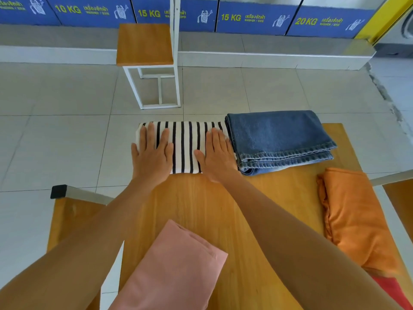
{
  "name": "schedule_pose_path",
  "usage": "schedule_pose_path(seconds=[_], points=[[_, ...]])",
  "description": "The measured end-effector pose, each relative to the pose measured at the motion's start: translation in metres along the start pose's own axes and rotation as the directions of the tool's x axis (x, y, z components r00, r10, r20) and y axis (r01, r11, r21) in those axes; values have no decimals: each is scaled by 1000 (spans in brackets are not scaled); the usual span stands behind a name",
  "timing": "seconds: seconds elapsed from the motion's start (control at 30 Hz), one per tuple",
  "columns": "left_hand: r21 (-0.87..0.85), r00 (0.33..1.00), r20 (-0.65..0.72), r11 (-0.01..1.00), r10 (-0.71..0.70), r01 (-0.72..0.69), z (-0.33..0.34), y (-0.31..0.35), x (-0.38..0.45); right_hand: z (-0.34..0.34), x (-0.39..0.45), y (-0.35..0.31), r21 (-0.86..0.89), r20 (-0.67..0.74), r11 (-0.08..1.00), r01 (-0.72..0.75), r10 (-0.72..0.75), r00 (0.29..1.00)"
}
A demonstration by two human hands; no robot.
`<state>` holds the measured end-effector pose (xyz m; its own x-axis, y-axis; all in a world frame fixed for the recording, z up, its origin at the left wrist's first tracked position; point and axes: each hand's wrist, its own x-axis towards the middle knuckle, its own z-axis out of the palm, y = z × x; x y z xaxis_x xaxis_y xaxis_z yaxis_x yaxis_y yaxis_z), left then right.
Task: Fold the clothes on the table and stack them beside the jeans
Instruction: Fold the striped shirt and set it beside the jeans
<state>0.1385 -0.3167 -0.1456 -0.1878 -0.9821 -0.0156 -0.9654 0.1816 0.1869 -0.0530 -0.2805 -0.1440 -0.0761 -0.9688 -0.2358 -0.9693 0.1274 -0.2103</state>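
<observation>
- Both palms are down flat: the left hand (152,153) and the right hand (215,156) lie with fingers straight and spread on the folded striped shirt (186,146), pressing rather than gripping anything.
- That shirt is a tidy rectangle of white knit with black stripes running away from the person, sitting at the table's far edge, about twelve o'clock from the body.
- Its right edge sits touching, or just about touching, the folded jeans (279,139) at one o'clock: heavy blue denim, stacked in thick layers, with stitched hems showing along the near side.
- By my read, this is the smoothing and seating step for the first garment of the stack; the fold itself looks done.
- Next call: lift the hands off and pick another piece. The pink garment (174,267) at six o'clock, soft and smooth with a loose crease, lies nearest.
- The orange garment (355,218) at three to four o'clock is rumpled and bunched along its left edge, and will likely need spreading flat first.
- A strip of red cloth (390,287) peeks out beneath it at the corner.
- The wooden table (245,198) is a warm, smooth grain, so fabric should slide easily.
- Beyond, a white-framed stool (145,43) stands on pale floor tiles.
</observation>
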Motion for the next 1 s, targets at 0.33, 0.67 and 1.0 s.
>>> schedule_pose_path(seconds=[0.33, 0.67, 1.0], points=[[-20, 1000, 28, 1000, -5, 6, -3, 1, -3, -30, 2, 25, -156, -231, 975, -157, 119, 966], [-1, 999, 44, 1000, -11, 11, -2, 2, -3, -16, 7, 15, -185, -154, 940, -288, 262, 953], [15, 989, 150, 1000, -4, 2, -13, 6, -1, -28, 11, 21, -128, -9, 965, -227, 227, 974]])
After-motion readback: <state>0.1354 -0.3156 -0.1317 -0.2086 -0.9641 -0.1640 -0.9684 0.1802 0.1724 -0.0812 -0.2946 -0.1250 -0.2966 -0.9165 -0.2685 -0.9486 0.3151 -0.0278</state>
